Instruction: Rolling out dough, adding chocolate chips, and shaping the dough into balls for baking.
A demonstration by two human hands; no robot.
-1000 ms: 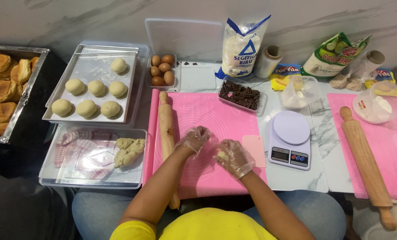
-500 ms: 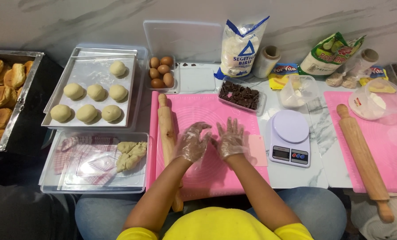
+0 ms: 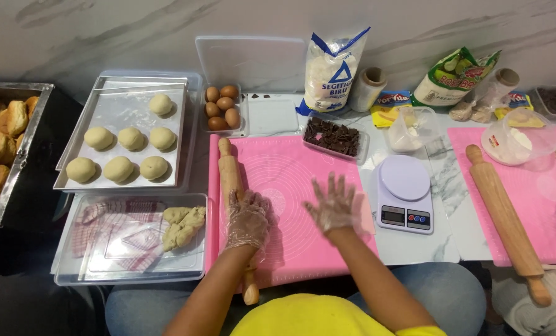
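We see both of the person's hands, in thin clear gloves, above the pink silicone mat (image 3: 290, 180) that lies at the near edge of the desk (image 3: 452, 218). The left hand (image 3: 247, 219) sits over the lower part of the wooden rolling pin (image 3: 231, 186), which lies along the mat's left edge; its fingers are bent inward, and we cannot tell whether they grip the pin or only rest against it. The right hand (image 3: 333, 204) hovers over the mat's right half with its fingers spread wide, holding nothing, a little blurred. Just right of the mat stands a white kitchen scale (image 3: 405, 194). Toward the far edge of the desk sit a tray of chocolate pieces (image 3: 333, 137), a box of brown eggs (image 3: 222, 107) and a bag of flour (image 3: 331, 70). At the left edge of the desk a metal baking tray (image 3: 126, 107) carries seven dough balls (image 3: 119, 168), and nearer us a clear lidded container (image 3: 132, 239) holds a lump of dough (image 3: 183, 225). Toward the right edge a second rolling pin (image 3: 505, 214) lies on another pink mat (image 3: 542, 186)
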